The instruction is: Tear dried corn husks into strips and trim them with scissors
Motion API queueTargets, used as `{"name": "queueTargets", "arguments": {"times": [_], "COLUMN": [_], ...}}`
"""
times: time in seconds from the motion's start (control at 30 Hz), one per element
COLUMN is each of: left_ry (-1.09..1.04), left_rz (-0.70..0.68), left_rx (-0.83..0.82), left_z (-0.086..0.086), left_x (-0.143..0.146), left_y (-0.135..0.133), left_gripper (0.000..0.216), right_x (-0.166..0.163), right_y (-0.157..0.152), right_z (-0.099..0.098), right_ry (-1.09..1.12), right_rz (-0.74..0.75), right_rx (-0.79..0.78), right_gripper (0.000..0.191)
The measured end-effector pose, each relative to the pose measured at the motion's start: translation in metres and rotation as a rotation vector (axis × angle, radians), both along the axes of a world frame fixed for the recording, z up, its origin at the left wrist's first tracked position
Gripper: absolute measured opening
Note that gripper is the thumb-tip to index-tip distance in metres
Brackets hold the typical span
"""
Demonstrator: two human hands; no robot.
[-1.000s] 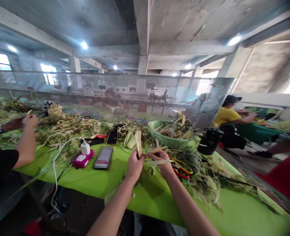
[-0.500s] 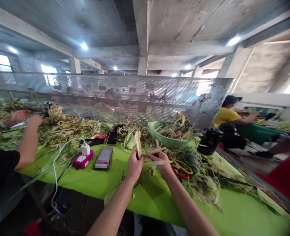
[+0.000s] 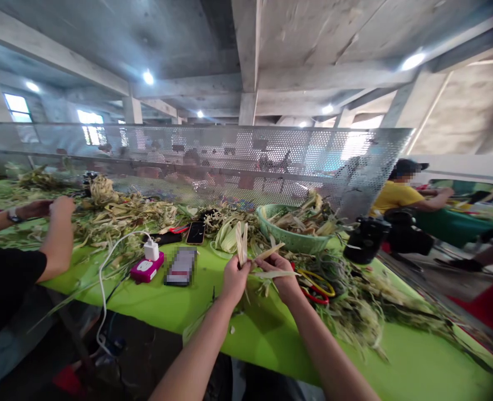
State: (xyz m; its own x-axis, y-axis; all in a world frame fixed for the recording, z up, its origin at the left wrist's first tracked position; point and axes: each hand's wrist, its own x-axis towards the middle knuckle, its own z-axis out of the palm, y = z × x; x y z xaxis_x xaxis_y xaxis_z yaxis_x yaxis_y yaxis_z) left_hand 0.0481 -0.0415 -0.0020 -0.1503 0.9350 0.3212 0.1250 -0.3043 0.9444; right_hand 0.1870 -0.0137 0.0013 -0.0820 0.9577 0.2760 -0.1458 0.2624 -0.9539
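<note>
Dried corn husk strips [image 3: 241, 245] stand up from the pinched fingers of my left hand [image 3: 235, 278]. My right hand [image 3: 286, 278] is closed on further husk strips [image 3: 275, 274], pale and pointing to the right. The fingertips of both hands nearly meet above the green table [image 3: 267, 334]; what lies between them is partly hidden. Just beyond my hands lies a bundle of pale green husks [image 3: 226, 238]. Scissors with red and yellow handles [image 3: 319, 284] rest beside my right hand, partly covered by husk fibres.
A green basket [image 3: 296, 240] of husks stands behind my hands, a black container [image 3: 365, 239] to its right. Leftward lie two phones [image 3: 180, 267] and a magenta power block [image 3: 147, 268] with a white cable. A co-worker's hands [image 3: 57, 209] are at far left; a perforated metal screen [image 3: 230, 161] crosses behind.
The whole view has shifted slightly, so things appear further right. The husk strips at my left hand now show spread apart at the top. Both hands keep their grip.
</note>
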Motion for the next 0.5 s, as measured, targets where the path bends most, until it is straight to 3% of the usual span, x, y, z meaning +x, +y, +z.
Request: {"name": "queueTargets", "arguments": {"times": [0.23,0.5], "left_ry": [0.065,0.032], "left_rz": [0.018,-0.045], "left_rx": [0.049,0.069], "left_z": [-0.005,-0.004], "left_x": [0.002,0.005], "left_y": [0.003,0.0], "left_gripper": [0.008,0.012], "right_x": [-0.007,-0.005], "right_y": [-0.01,-0.01], "right_z": [0.011,0.011], "right_ry": [-0.06,-0.058], "right_rz": [-0.089,-0.195], "right_rx": [0.148,0.158], "right_gripper": [0.026,0.022]}}
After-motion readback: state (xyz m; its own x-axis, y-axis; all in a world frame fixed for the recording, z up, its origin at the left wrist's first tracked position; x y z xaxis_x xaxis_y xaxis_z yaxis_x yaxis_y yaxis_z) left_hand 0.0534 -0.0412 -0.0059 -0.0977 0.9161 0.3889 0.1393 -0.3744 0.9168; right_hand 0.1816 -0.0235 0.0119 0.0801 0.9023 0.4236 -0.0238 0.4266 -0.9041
